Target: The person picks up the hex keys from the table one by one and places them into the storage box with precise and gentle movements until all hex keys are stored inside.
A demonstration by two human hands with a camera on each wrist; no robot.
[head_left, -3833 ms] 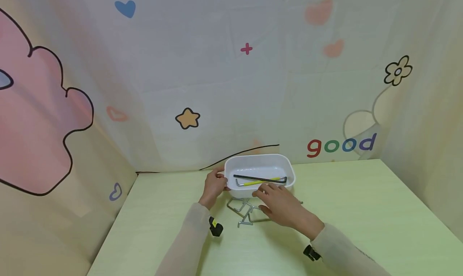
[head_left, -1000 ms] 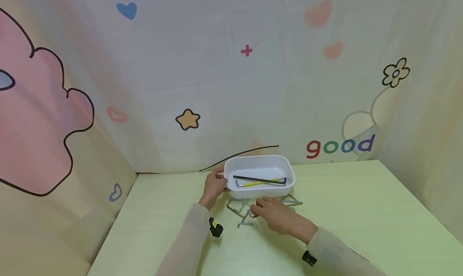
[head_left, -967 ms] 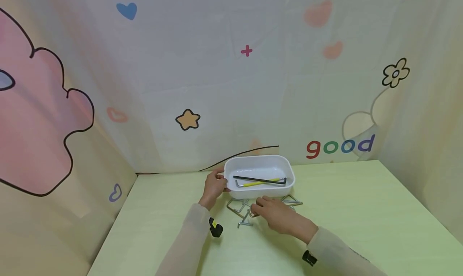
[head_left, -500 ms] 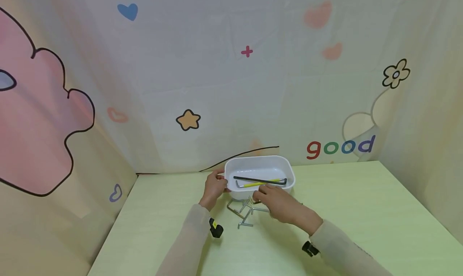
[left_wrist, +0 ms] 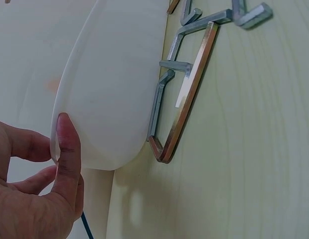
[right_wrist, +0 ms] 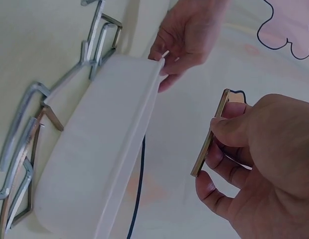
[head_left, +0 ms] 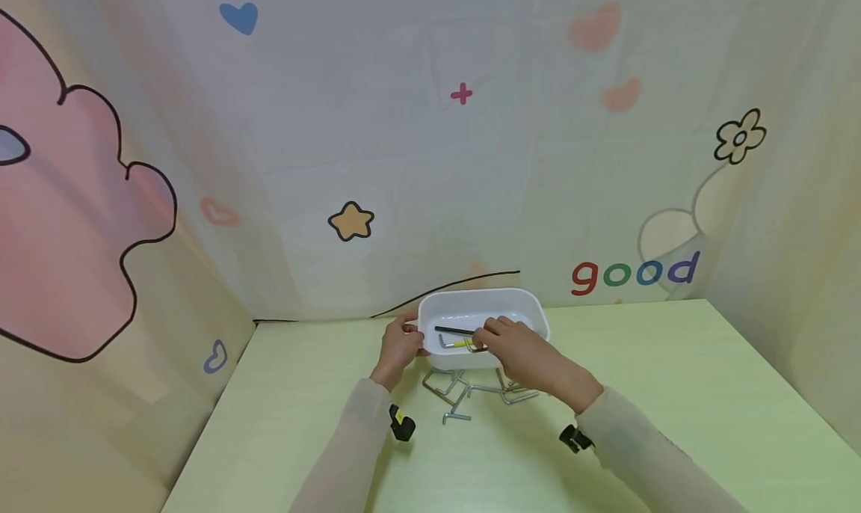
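My left hand point(head_left: 397, 348) pinches the left end of the rim of a white plastic tray point(head_left: 457, 360), thumb and fingers on either side of the edge in the left wrist view. My right hand point(head_left: 521, 352) is over the tray's front side, pinching a brass-coloured hex key point(right_wrist: 202, 160) between thumb and fingers. Inside the tray lie a black hex key point(head_left: 452, 330) and a hex key with a yellow sleeve point(head_left: 462, 343), both partly hidden by the right hand. In front of the tray, several silver and bronze hex keys point(left_wrist: 187, 94) lie in a loose tangle.
The pale green-yellow table point(head_left: 309, 423) ends at a printed cloth backdrop point(head_left: 403, 161) just behind the tray. More cloth hangs at the left and right sides. Each wrist carries a small black camera point(head_left: 402, 425).
My right hand has lifted a brass-coloured hex key from the pile and moved up over the tray's front rim. The left hand and tray have stayed in place.
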